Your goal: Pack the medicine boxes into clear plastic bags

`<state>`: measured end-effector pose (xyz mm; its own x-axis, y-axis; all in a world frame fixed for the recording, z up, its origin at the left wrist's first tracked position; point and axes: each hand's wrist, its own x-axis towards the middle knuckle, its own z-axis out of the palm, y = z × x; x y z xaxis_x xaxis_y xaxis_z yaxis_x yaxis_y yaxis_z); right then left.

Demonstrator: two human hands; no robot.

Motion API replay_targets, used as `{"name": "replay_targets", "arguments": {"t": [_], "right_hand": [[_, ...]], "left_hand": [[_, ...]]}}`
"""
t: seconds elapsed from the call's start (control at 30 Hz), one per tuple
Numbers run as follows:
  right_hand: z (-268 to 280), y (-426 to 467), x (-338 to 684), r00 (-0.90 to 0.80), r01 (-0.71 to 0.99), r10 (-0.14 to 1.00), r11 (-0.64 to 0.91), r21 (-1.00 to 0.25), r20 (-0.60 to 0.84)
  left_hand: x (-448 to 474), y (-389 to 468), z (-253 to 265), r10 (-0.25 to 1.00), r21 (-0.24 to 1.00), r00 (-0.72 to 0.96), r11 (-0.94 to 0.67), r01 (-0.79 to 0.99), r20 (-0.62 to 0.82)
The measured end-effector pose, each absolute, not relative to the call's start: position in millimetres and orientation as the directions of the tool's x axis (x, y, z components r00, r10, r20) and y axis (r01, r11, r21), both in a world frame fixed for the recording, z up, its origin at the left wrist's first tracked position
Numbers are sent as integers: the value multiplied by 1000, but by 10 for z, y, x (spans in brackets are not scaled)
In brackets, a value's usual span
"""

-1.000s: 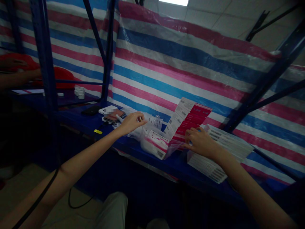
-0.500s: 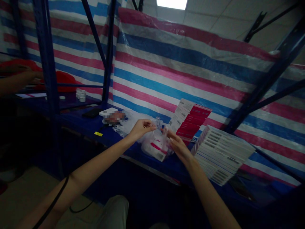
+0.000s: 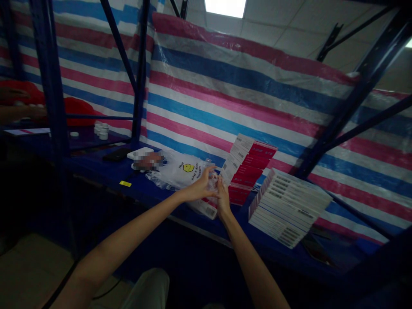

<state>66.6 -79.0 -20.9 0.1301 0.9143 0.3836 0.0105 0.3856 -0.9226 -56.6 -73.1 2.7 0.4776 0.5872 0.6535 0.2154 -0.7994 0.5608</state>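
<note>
A thin, clear plastic bag (image 3: pixel 212 184) is bunched between my two hands. My left hand (image 3: pixel 202 188) closes on it from the left, and my right hand (image 3: pixel 223 198) presses against it from the right, fingers pointing up. Below them lies a flat white-and-red box (image 3: pixel 207 208) on the blue shelf board, partly hidden by the hands; the bag appears to be around it. Behind my left hand, a pile of white plastic bags (image 3: pixel 180 169) shows a yellow smiley print. Close behind my hands stands a small clear object (image 3: pixel 208 161) I cannot make out.
To the right rise a stack of red-and-white boxes (image 3: pixel 247 169) and a stack of white boxes (image 3: pixel 289 208) with barcodes. A black phone-like slab (image 3: pixel 116 154) and a yellow sticker (image 3: pixel 125 183) lie left. Blue posts (image 3: pixel 51 86) frame the shelf. Another person's hand (image 3: pixel 14 92) works far left.
My hands have come together, gathering the bag's upper part between them. My right hand has moved left and turned upright. The smiley print on the bag pile has come into sight.
</note>
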Motion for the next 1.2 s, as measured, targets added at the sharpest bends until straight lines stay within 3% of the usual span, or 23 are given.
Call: {"name": "replay_targets", "arguments": {"t": [0.1,0.2,0.27,0.33,0.4,0.47,0.57,0.73,0.83,1.03,1.1,1.2], "right_hand": [[-258,-756,682,199,-174,908,402,-899,367],[-281,-739,695,114,-336,924,381,-861,364],[-283,-747,722,54,-332,918,388,-860,393],[-278,-769,768,-17,-185,884,457,-870,468],[-262,-800,824,-139,79,825,560,-825,547],[-234,-836,874,-248,369,768,638,-675,590],[-182,-895,912,-282,683,734,606,-407,618],[-158,-975,875,-348,871,741,482,-93,574],[-181,-989,851,-371,896,735,445,10,568],[-221,-955,893,-389,879,709,477,6,588],[-280,-949,923,-353,846,691,523,-99,631],[-452,-977,1001,-172,699,697,584,-413,696]], "left_hand": [[-627,-622,-165,638,702,572,-698,145,516],[-683,-488,-231,650,804,625,-592,59,432],[-711,-412,-211,656,830,633,-556,36,412],[-732,-362,-166,679,824,617,-560,84,398],[-746,-345,-122,694,833,620,-541,113,366],[-756,-350,-91,679,876,660,-478,65,322],[-777,-346,-75,693,932,667,-363,-7,275],[-862,-266,-89,734,900,618,-425,98,280],[-873,-268,-125,761,883,562,-457,111,323],[-753,-353,-198,791,769,357,-592,242,497],[-755,-353,-200,760,693,334,-648,317,558],[-871,-277,-200,648,500,277,-740,449,710]]}}
